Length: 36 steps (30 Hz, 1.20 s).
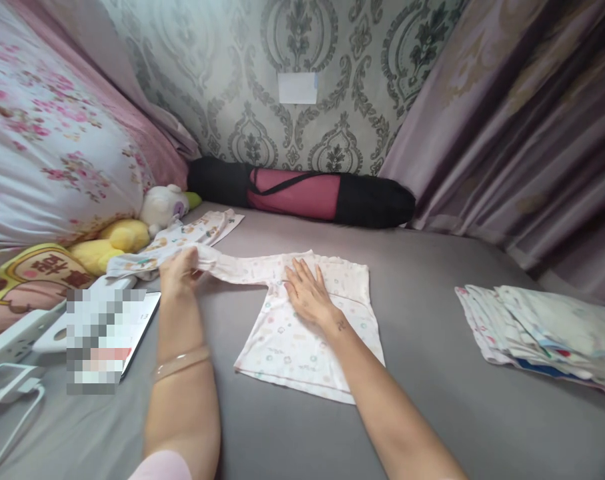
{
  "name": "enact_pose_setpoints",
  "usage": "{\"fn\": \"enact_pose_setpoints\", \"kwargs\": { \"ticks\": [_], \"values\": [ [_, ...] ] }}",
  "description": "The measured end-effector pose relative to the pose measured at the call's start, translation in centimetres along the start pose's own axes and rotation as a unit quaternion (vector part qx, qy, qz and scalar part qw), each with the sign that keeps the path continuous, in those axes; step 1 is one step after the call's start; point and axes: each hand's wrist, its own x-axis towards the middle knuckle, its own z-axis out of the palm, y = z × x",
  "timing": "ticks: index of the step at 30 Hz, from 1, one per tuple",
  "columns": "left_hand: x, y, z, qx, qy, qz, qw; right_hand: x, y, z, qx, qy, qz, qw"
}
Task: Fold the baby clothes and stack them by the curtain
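A small white long-sleeved shirt [292, 347] with a faint pastel print lies spread on the grey bed sheet. Its right side looks folded inward over the body. My left hand [181, 263] pinches the end of the sleeve, which is stretched out to the left. Flat on the upper part of the shirt rests my right hand [307, 290], fingers spread. Just behind my left hand lies another printed white garment [192, 232], partly hidden by that hand.
On the right is a stack of folded clothes [547, 333]. A black and red long bag [297, 193] lies along the wall. To the left are plush toys [125, 237], a phone [137, 327], a power strip [22, 337] and a charger with cable [12, 383].
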Motion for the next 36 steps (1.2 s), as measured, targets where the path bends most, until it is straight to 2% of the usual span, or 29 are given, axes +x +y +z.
{"fn": "enact_pose_setpoints", "kwargs": {
  "ticks": [2, 4, 6, 10, 13, 15, 17, 19, 21, 23, 24, 25, 27, 30, 32, 34, 36],
  "values": [
    [-0.5, 1.2, 0.8, -0.109, -0.033, -0.034, 0.993, 0.1, -0.6, 0.2, 0.012, -0.011, -0.031, 0.999],
    [-1.2, 2.2, 1.6, -0.234, -0.085, -0.06, 0.967, 0.2, -1.0, 0.5, 0.022, -0.043, -0.051, 0.998],
    [-2.1, 3.1, 2.4, -0.309, -0.129, -0.055, 0.941, 0.2, -1.2, 0.7, 0.024, -0.07, -0.057, 0.996],
    [-3.8, 4.1, 4.2, -0.315, -0.191, 0.014, 0.93, 0.2, -1.2, 0.8, 0.031, -0.083, -0.051, 0.995],
    [-4.6, 4.3, 5.3, -0.301, -0.217, 0.04, 0.928, 0.3, -1.1, 0.4, 0.071, -0.086, -0.041, 0.993],
    [-5.1, 4.3, 6.0, -0.312, -0.214, 0.041, 0.925, 0.6, -1.0, 0.1, 0.13, -0.059, -0.022, 0.989],
    [-6.0, 4.2, 6.9, -0.321, -0.208, 0.045, 0.923, 1.2, -0.7, -0.3, 0.214, 0.003, 0.033, 0.976],
    [-7.6, 3.8, 8.2, -0.312, -0.211, 0.06, 0.924, 2.0, -0.3, -0.7, 0.32, 0.066, 0.12, 0.938],
    [-9.7, 3.3, 9.7, -0.276, -0.254, 0.079, 0.923, 2.6, 0.5, -1.2, 0.449, 0.083, 0.21, 0.865],
    [-11.7, 2.5, 11.0, -0.204, -0.357, 0.081, 0.908, 2.8, 1.6, -1.8, 0.564, 0.067, 0.27, 0.777],
    [-12.4, 2.1, 11.4, -0.166, -0.408, 0.076, 0.895, 2.7, 2.3, -2.1, 0.599, 0.056, 0.284, 0.746],
    [-12.7, 1.7, 11.7, -0.134, -0.442, 0.07, 0.884, 2.6, 3.0, -2.3, 0.614, 0.046, 0.29, 0.732],
    [-12.3, 0.9, 11.6, -0.087, -0.444, 0.066, 0.889, 2.1, 4.4, -2.4, 0.594, 0.024, 0.282, 0.753],
    [-9.9, -0.2, 10.6, -0.004, -0.363, 0.082, 0.928, 1.4, 5.7, -2.2, 0.54, -0.002, 0.25, 0.803],
    [-8.4, -0.8, 9.9, 0.078, -0.325, 0.097, 0.938, 1.1, 6.0, -2.1, 0.53, 0.004, 0.233, 0.815],
    [-7.4, -1.5, 9.5, 0.159, -0.31, 0.128, 0.929, 0.9, 6.1, -2.1, 0.518, 0.018, 0.225, 0.825],
    [-7.1, -2.4, 9.6, 0.239, -0.322, 0.18, 0.898, 0.7, 6.3, -2.2, 0.489, 0.028, 0.219, 0.844]
  ]
}}
